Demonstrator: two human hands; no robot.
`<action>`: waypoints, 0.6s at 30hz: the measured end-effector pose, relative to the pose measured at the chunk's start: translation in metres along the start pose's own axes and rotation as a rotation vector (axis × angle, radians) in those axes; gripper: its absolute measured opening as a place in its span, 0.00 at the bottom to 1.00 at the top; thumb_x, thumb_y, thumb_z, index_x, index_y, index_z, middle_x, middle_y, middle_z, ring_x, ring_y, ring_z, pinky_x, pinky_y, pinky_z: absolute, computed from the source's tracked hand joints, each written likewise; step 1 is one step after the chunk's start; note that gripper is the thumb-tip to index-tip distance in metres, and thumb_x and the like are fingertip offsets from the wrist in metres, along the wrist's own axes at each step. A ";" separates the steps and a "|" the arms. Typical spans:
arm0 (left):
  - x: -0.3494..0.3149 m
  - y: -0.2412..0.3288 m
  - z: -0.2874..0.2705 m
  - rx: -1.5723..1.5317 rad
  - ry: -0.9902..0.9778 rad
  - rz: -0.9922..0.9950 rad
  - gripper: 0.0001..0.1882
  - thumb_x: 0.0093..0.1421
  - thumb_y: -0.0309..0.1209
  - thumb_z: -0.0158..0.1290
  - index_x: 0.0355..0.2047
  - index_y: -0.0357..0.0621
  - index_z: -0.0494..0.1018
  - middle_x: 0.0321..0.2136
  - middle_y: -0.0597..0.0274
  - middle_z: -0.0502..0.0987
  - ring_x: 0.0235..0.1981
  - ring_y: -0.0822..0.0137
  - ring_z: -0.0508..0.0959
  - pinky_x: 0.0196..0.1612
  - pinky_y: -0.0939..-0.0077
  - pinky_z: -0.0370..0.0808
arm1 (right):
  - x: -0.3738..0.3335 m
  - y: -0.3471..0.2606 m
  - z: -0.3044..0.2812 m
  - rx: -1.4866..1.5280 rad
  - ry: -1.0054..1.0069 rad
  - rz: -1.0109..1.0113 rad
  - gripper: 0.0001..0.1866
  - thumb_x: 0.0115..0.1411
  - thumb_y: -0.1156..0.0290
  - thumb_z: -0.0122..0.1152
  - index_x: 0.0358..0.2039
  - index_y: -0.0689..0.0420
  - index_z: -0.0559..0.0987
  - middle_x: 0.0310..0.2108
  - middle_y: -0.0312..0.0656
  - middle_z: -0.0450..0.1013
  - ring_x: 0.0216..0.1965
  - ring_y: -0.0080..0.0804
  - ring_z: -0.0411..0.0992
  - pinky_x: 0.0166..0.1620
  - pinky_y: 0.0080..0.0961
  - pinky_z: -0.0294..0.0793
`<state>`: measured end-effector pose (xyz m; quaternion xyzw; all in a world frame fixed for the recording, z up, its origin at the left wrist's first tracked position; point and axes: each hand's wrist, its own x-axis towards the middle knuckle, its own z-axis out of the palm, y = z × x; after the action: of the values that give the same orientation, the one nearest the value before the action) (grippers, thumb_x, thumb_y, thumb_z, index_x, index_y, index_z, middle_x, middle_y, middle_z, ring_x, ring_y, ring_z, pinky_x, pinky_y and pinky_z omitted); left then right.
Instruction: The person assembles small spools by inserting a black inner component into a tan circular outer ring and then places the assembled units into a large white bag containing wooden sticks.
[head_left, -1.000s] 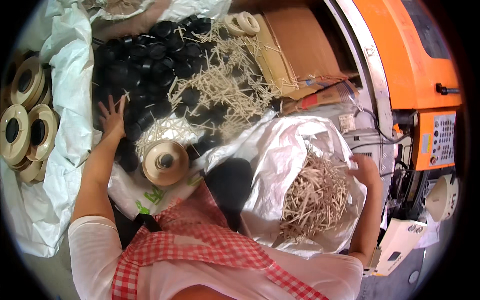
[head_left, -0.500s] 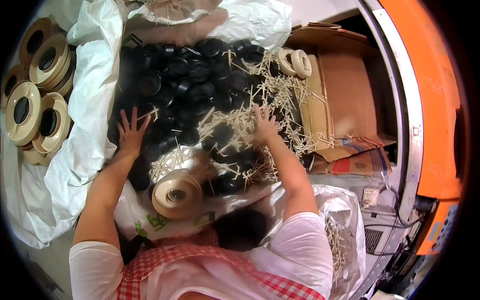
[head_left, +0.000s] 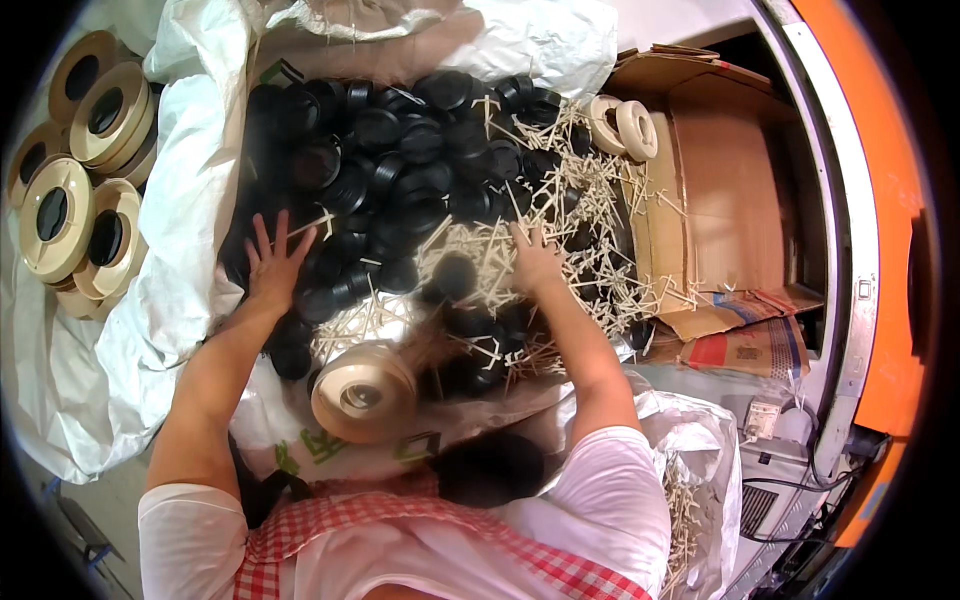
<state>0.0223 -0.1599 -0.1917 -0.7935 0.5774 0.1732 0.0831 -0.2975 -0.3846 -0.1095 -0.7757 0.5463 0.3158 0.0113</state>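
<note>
My left hand [head_left: 275,268] lies with spread fingers on the left edge of a heap of round black plastic caps [head_left: 375,128]; a thin cream stick rests by its fingertips. My right hand [head_left: 538,262] reaches into the cream plastic sticks [head_left: 590,185], many of them branched, strewn over the right side of the heap. Its fingers are apart, the tips partly hidden among the sticks, and no held piece shows. Between my forearms, close to my body, sits a cream flanged ring [head_left: 362,392] with a round hole.
Cream discs with black centres [head_left: 57,215] are stacked at far left, beyond a white woven sack [head_left: 185,200]. An opened cardboard box [head_left: 735,190] stands right, with two cream rings [head_left: 636,130] by its edge. Orange machinery [head_left: 885,300] borders the right; a white bag [head_left: 690,430] holds more sticks.
The view has shifted a little, so the surroundings sit further right. Against the heap, my right hand has drawn slightly left through the sticks. My left hand stays spread on the caps.
</note>
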 end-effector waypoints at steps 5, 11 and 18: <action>-0.001 -0.002 0.000 0.011 0.008 0.006 0.50 0.47 0.23 0.55 0.65 0.71 0.41 0.66 0.49 0.30 0.63 0.30 0.31 0.60 0.36 0.47 | 0.004 -0.015 0.012 -0.136 0.078 0.079 0.42 0.50 0.60 0.60 0.64 0.39 0.51 0.62 0.48 0.52 0.58 0.52 0.59 0.56 0.55 0.59; 0.001 -0.005 0.010 0.013 0.039 0.009 0.48 0.49 0.24 0.52 0.65 0.72 0.42 0.66 0.49 0.31 0.63 0.30 0.33 0.59 0.35 0.48 | -0.009 -0.013 0.040 0.002 0.120 0.088 0.32 0.52 0.65 0.56 0.59 0.41 0.60 0.57 0.49 0.57 0.51 0.51 0.66 0.48 0.46 0.67; 0.001 -0.006 0.013 0.011 0.084 -0.001 0.44 0.54 0.23 0.47 0.65 0.75 0.42 0.67 0.52 0.31 0.64 0.31 0.34 0.59 0.35 0.48 | -0.007 -0.024 0.033 0.040 0.064 0.171 0.33 0.50 0.69 0.57 0.58 0.41 0.61 0.63 0.52 0.47 0.52 0.54 0.65 0.50 0.41 0.69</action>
<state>0.0260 -0.1541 -0.2047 -0.8000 0.5808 0.1365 0.0629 -0.2940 -0.3568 -0.1398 -0.7354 0.6169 0.2797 -0.0175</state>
